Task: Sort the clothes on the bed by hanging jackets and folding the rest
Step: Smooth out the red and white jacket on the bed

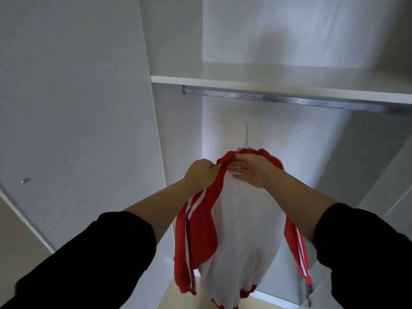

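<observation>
i am watching from the head view as the hanging step for one jacket (245, 230) is going on, not any folding: the red and white garment is hanging in the air in front of the open wardrobe (301, 139), below the metal rail (289, 100) that runs under the white shelf (267, 84), and touching neither. the left hand (201, 172) is gripping the red collar (225, 160) near the shoulder, its fingers curled and clamped on the cloth. the right hand (252, 172) is lying with straight fingers flat against the white cloth just under the collar while its thumb is pressing over the red edge, so i am reading it as pinching the jacket there and not hanging loose. a thin pale hanger (246, 134) is poking up out of the neck; its hook is faint against the wardrobe's back wall and is sitting below the rail, not on it. i cannot tell whether both shoulders are seated properly on the hanger, since the cloth is bunching at the collar and the far shoulder is hidden behind the right hand. i am judging that the jacket is being settled on the hanger, with the hang itself not yet done. the next move is calling for a hand to take the hanger by its neck, lift the hook above the rail and lower it on, with the collar smoothed first so the jacket is not sliding off one side. the bed and the other clothes are not in view.
</observation>
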Demonstrator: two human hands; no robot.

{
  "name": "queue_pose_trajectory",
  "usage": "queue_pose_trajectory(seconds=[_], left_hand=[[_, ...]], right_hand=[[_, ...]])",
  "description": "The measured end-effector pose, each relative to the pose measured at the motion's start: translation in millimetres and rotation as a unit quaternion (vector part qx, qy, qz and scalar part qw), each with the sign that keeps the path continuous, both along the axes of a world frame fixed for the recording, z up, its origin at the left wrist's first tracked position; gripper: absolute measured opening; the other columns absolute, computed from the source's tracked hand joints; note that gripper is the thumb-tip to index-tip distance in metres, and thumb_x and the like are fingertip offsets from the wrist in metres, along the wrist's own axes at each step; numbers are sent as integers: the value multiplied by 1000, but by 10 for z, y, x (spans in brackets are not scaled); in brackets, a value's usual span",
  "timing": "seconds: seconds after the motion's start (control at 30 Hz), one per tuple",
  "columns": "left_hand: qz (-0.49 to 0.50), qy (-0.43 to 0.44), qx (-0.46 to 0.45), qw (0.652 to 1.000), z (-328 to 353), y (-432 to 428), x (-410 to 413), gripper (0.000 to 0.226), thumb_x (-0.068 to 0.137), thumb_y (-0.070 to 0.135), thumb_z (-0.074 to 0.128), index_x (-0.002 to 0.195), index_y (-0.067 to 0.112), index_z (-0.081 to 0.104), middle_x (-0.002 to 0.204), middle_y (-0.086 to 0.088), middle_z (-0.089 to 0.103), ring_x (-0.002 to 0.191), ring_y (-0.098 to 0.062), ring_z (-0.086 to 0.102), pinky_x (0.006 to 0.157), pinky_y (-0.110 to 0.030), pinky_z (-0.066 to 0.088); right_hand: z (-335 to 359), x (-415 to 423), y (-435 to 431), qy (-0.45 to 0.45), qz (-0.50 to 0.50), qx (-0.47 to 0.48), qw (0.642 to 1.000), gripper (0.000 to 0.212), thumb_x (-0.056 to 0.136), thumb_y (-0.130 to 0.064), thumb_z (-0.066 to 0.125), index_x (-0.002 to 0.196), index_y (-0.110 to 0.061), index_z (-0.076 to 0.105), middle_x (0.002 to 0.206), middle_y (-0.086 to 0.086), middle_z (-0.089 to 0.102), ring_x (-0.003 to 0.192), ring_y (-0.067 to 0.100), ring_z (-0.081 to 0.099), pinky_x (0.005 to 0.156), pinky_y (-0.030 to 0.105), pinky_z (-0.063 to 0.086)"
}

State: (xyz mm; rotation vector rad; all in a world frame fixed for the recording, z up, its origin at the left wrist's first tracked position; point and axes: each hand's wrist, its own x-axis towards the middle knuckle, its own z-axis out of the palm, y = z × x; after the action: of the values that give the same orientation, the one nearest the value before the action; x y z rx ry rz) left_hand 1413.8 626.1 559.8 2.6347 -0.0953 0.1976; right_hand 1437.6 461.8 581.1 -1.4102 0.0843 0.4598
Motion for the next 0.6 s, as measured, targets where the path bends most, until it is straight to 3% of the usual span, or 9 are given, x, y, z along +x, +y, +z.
queue_pose_trajectory(seconds=[0.17,0.4,0.6], left_hand=[[-1,-31,-27,999,119,294,651,58,100,37,42,47,16,34,46,2,34,44,-10,34,47,-19,24],[4,-43,-52,998,248,669,1457,58,101,32,43,46,15,35,45,0,35,43,-12,34,45,-18,25],[34,-54,-91,994,-15,787,1863,58,101,29,42,46,14,33,45,1,32,42,-12,33,39,-11,30]], right_hand=[[186,683,192,-38,-52,-46,997,24,98,-15,48,119,-11,58,114,10,59,113,25,55,100,42,43],[329,1513,728,-86,-39,-41,995,19,98,-15,45,114,-16,54,114,3,57,112,18,51,98,39,39],[58,1866,945,-83,-23,28,996,37,100,-22,39,134,-11,50,136,5,53,127,20,45,111,43,30]])
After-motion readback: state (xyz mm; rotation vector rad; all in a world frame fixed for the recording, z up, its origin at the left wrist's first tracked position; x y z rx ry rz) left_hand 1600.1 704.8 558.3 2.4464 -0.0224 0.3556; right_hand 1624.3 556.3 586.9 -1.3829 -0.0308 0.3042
